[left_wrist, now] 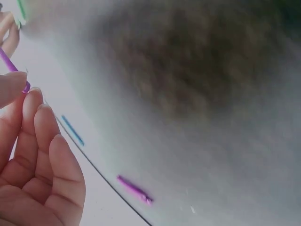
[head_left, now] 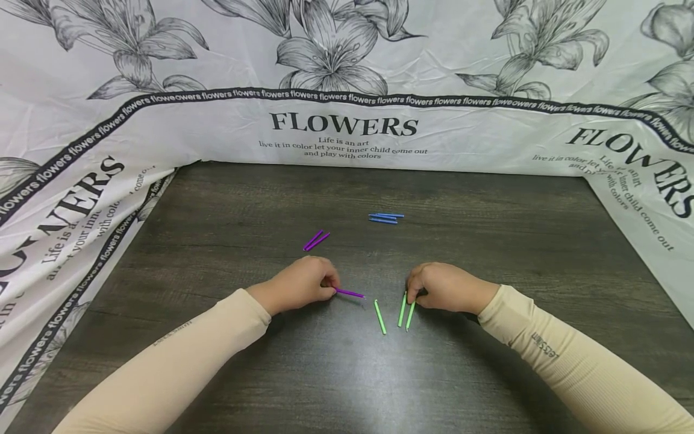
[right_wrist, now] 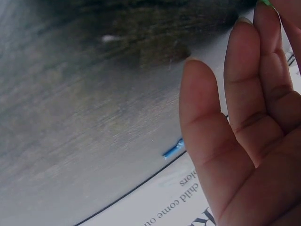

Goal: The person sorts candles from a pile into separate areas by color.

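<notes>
My left hand (head_left: 303,281) pinches one end of a thin purple stick (head_left: 349,293) between thumb and fingertips; the stick points right, just over the table. In the left wrist view the thumb and fingertips meet on that purple stick (left_wrist: 9,61). Opposite, my right hand (head_left: 447,286) pinches the upper end of a thin green stick (head_left: 410,317); a bit of green (right_wrist: 265,2) shows at its fingertips in the right wrist view. A second green stick (head_left: 402,310) lies close beside it, partly behind the fingers. Between the hands a third green stick (head_left: 380,317) lies on the table.
Two purple sticks (head_left: 316,241) lie beyond my left hand. Farther back is a small group of blue sticks (head_left: 386,217). Everything lies on a dark wood-grain table (head_left: 244,205), with a white flower-printed cloth (head_left: 347,135) behind it and at both sides.
</notes>
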`<state>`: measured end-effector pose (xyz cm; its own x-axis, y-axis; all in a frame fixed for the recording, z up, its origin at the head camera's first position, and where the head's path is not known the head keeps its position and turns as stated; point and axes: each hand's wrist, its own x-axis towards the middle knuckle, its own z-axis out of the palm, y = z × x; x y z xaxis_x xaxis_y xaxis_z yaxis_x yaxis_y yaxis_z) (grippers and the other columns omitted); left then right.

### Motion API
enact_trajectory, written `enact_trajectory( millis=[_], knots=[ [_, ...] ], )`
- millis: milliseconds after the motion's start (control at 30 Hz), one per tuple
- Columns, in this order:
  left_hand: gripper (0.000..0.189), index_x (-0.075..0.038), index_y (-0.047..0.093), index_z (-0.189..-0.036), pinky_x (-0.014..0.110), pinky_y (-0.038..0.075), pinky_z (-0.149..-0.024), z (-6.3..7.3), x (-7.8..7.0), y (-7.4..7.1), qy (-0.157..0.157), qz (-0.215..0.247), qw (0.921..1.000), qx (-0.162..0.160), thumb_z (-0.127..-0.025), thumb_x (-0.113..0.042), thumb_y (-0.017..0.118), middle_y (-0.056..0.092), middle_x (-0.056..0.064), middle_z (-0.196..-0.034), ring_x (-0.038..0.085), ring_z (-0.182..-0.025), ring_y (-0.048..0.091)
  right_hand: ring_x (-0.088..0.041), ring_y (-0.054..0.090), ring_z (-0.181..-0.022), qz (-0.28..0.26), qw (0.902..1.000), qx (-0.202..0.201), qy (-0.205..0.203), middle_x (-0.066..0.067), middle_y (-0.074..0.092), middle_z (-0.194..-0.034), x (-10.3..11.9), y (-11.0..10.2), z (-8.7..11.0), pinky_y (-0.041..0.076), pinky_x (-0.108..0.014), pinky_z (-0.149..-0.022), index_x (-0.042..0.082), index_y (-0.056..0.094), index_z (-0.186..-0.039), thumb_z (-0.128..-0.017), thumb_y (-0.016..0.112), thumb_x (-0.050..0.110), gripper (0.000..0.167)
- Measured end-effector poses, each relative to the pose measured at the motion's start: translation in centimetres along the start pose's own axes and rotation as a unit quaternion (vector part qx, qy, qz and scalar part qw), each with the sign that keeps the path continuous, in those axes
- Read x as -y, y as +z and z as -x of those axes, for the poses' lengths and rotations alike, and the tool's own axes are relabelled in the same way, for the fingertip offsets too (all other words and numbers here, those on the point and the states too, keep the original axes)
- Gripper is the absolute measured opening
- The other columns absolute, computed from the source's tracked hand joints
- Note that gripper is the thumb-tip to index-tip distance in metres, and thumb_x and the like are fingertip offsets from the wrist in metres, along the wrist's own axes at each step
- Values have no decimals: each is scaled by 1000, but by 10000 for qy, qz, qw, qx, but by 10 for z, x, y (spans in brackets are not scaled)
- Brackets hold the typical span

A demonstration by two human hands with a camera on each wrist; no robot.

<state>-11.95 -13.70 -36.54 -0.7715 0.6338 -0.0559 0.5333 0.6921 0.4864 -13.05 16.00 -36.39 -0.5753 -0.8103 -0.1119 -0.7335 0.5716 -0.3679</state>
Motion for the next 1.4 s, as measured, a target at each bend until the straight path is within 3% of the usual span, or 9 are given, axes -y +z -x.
enact_trajectory(
  millis=[200,367,700,933,1167,1400],
  knots=[
    [3,-6,71,-88,26,50,-72,3,10,-11,-454,321,9980,-304,-86,-6,69,66,-1,-87,9,-78,58,-14,62,-88,25,10000,-26,-40,7,66,-90,0,0,1,52,-29,-76,15,76,-83,-79,73,-2,17],
    [4,-4,70,-89,30,50,-71,5,22,-20,-869,644,9926,-558,-86,-6,69,65,1,-86,13,-78,59,-13,62,-88,100,9999,-37,-82,8,65,-89,0,1,1,51,-30,-77,15,76,-82,-79,74,-1,17],
    [8,-2,71,-91,30,47,-64,11,46,-35,-1397,1069,9799,-938,-87,-7,67,67,4,-82,16,-73,56,-14,62,-89,71,10000,17,-20,8,65,-91,0,-1,2,51,-30,-76,16,75,-83,-79,74,1,16],
    [12,-1,71,-96,31,47,-67,11,63,-34,-1684,1164,9738,-995,-89,-10,65,68,5,-86,18,-77,58,-14,62,-87,99,9999,22,-99,8,65,-89,-1,-1,1,51,-29,-75,15,75,-83,-78,74,0,16],
    [13,0,72,-94,31,46,-67,8,67,-36,-1884,1191,9690,-1066,-88,-10,66,68,8,-87,20,-78,58,-14,62,-86,126,9998,42,-117,7,65,-88,0,-1,0,51,-29,-75,15,75,-83,-79,73,0,15],
    [15,0,72,-97,30,46,-68,4,71,-37,-2231,1373,9590,-1078,-89,-12,66,68,10,-93,20,-81,57,-13,62,-86,89,9999,39,-104,8,65,-88,0,-2,1,51,-29,-74,15,75,-83,-79,73,0,15]
  ],
)
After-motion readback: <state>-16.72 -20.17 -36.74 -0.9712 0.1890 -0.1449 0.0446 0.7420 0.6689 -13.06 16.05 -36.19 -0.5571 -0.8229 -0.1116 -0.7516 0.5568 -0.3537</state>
